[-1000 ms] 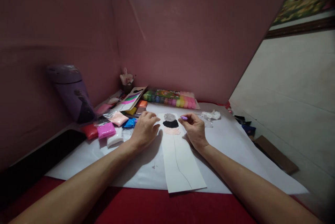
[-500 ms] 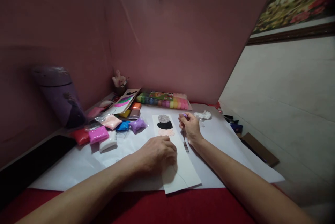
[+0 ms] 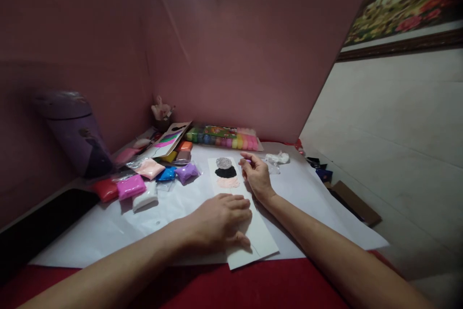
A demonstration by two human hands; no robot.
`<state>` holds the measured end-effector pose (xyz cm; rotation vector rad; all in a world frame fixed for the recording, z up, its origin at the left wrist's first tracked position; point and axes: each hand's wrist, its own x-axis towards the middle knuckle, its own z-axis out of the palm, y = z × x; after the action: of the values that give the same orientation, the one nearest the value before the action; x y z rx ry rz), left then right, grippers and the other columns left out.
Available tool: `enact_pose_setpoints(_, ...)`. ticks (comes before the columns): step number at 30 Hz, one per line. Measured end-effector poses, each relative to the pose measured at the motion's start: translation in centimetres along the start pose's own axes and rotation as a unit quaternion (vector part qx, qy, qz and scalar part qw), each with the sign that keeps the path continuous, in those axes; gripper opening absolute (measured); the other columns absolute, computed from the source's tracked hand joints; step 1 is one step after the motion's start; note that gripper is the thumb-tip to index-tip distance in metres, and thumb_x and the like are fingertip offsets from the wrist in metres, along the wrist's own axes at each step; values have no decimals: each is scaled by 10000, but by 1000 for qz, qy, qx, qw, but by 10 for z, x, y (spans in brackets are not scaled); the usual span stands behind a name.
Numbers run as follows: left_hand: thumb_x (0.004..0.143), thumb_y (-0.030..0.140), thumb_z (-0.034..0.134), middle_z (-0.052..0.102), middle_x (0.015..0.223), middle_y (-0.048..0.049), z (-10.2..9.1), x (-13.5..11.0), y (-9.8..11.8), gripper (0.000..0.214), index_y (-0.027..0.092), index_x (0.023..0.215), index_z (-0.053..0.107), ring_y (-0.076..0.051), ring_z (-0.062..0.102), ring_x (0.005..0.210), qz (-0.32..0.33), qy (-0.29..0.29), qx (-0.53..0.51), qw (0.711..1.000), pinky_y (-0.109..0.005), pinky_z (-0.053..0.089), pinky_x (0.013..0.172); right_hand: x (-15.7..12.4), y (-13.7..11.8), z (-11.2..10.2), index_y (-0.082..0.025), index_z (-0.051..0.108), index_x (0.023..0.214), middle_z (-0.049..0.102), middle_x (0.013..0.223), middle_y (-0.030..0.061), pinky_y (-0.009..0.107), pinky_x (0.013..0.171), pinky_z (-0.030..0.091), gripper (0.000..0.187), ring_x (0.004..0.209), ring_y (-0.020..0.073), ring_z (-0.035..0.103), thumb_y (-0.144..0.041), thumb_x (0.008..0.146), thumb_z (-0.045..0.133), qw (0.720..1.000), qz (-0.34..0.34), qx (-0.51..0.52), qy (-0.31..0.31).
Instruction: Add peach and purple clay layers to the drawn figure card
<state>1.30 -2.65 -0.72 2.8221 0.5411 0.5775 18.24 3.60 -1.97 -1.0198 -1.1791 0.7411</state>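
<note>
The right hand (image 3: 258, 179) pinches what seems a purple lump (image 3: 248, 160), largely hidden; in the head view, the white card (image 3: 263, 237) runs lengthwise from near to far, its coloured patches (image 3: 226, 172) just left of that hand, the left hand (image 3: 220, 220) lying open across its nearer part

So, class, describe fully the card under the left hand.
The white card, a long paper-like strip, lies on the white sheet, its near corner past the edge. Textured grey, black and peach patches mark its far end; a thin line shows nearer. The left hand covers its middle; the right hand is at its right edge.
</note>
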Motion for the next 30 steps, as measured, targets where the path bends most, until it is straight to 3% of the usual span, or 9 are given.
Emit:
enact_pose_setpoints(2,911,565,491,573,1367,-162,6,-2,6,542,167,1264,592,-297,516,1282,0,-39,21,999,-429,349,1094,2,-7,1,-158,671,867,477,488,-71,219,409,311,322,431,87,398,-433,706,709,1000,-10,4,-12)
enact_pose_setpoints(5,957,586,343,362,1533,-191,10,-5,7,671,134,1449,412,-317,309,1438,-16,-85,15,996,-483,231,1164,7,-20,2,-162,654,744,524,525,-48,214,382,277,332,412,67,372,-469,664,752,999,-10,30,-29)
enact_pose_setpoints(13,961,595,320,288,1566,-160,9,-5,4,681,167,1489,360,-300,242,1466,-28,-104,-11,994,-489,188,1185,36,-47,1,-179,536,637,381,474,-90,177,331,168,533,372,28,255,-648,595,786,994,74,73,-26)
enact_pose_setpoints(18,958,588,344,313,1558,-163,7,-6,6,662,165,1465,396,-297,261,1460,-28,-100,-15,995,-482,192,1185,43,-41,-14,-169,570,615,423,483,-67,185,352,297,488,417,52,358,-606,600,785,996,68,51,-41)
enact_pose_setpoints(22,928,564,461,452,1489,-149,2,-3,6,573,184,1350,529,-291,402,1386,-12,-57,-31,998,-452,264,1156,29,-23,-26,-165,664,796,603,625,-11,218,423,407,436,510,99,511,-500,562,816,998,32,29,-39)
enact_pose_setpoints(25,931,432,513,686,1178,-103,2,2,2,315,190,1016,696,-237,616,1120,-29,-10,-89,996,-372,424,1011,12,-7,-30,-165,665,789,543,525,-50,211,389,338,371,423,79,429,-464,606,785,999,24,18,-16)
enact_pose_setpoints(27,919,363,513,725,1002,-96,4,5,-2,271,180,912,712,-219,656,971,-96,77,-137,983,-349,480,892,1,0,-31,-163,663,744,497,472,-61,212,362,278,323,392,78,384,-443,629,775,999,29,9,-19)
enact_pose_setpoints(30,873,361,554,735,975,-104,5,8,-7,274,160,961,719,-214,668,897,-220,212,-233,923,-332,502,792,-10,2,-28,-175,678,783,534,546,-41,229,417,339,238,454,96,433,-407,737,710,999,-27,-17,-34)
